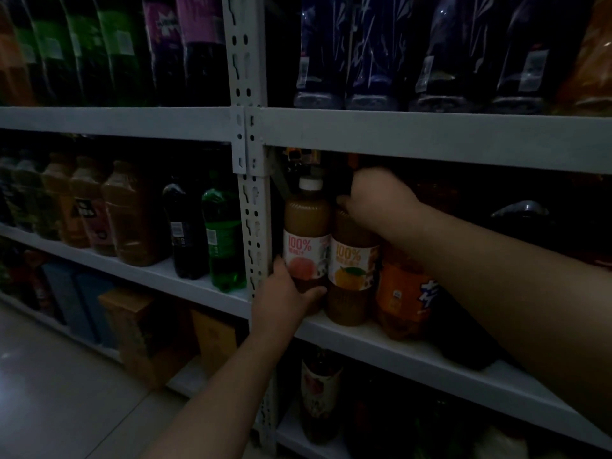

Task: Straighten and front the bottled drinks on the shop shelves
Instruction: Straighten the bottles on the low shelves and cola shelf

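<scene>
Two juice bottles stand upright side by side at the left end of the middle shelf [381, 339]. The peach juice bottle [306, 226] has a white cap and a "100%" label. My left hand [286, 294] wraps around its lower part. The orange juice bottle [352, 263] stands right of it, touching it. My right hand [381, 202] grips its top, hiding the cap. An orange soda bottle [402, 293] stands right of the pair, partly behind my right forearm.
A grey slotted upright post [253, 210] stands just left of the peach bottle. Left bay holds a green bottle [223, 240], a dark bottle [183, 226] and brown jugs. Wrapped bottle packs fill the top shelf [430, 134]. More bottles stand below; boxes sit at floor level.
</scene>
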Demonstrator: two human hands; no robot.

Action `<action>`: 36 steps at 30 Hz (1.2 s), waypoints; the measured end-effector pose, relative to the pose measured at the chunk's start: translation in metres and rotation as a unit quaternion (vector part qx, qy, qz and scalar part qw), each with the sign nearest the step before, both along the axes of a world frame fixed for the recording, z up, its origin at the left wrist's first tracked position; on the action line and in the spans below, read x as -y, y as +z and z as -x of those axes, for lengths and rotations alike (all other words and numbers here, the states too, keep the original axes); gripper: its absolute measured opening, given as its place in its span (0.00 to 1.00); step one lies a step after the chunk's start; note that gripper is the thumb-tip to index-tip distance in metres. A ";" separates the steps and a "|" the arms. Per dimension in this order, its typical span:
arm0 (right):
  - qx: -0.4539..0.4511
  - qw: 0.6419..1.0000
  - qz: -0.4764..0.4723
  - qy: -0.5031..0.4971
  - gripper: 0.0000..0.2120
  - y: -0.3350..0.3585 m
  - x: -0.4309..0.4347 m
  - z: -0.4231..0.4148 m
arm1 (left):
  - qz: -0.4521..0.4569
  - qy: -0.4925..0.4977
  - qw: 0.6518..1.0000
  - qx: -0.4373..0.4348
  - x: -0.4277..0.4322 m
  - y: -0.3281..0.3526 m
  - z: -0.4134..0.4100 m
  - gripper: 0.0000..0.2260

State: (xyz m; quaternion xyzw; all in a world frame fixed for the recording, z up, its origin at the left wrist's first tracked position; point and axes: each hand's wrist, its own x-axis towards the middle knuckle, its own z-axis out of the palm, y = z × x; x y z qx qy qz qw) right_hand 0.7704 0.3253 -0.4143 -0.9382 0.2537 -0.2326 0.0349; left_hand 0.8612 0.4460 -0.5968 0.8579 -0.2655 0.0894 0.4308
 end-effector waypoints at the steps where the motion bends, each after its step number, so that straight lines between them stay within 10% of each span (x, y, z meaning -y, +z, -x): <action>1: -0.012 1.000 0.016 -0.006 0.11 0.000 0.000 0.000 | -0.015 0.019 1.000 0.009 0.002 -0.001 0.003 0.38; 18: 0.100 0.989 0.063 0.090 0.12 -0.023 -0.017 0.053 | -0.015 -0.033 0.999 -0.020 -0.009 0.004 0.004 0.34; 24: 0.210 0.959 0.186 0.045 0.17 -0.032 0.015 0.144 | 0.125 -0.002 0.970 0.207 -0.009 -0.002 0.064 0.19; 29: 0.025 0.965 0.248 -0.078 0.18 -0.015 0.022 0.142 | 0.183 -0.152 0.970 0.056 0.037 -0.010 0.148 0.21; 36: -0.058 0.960 0.241 -0.129 0.30 -0.004 0.036 0.119 | 0.160 -0.067 0.984 -0.043 0.079 -0.026 0.192 0.34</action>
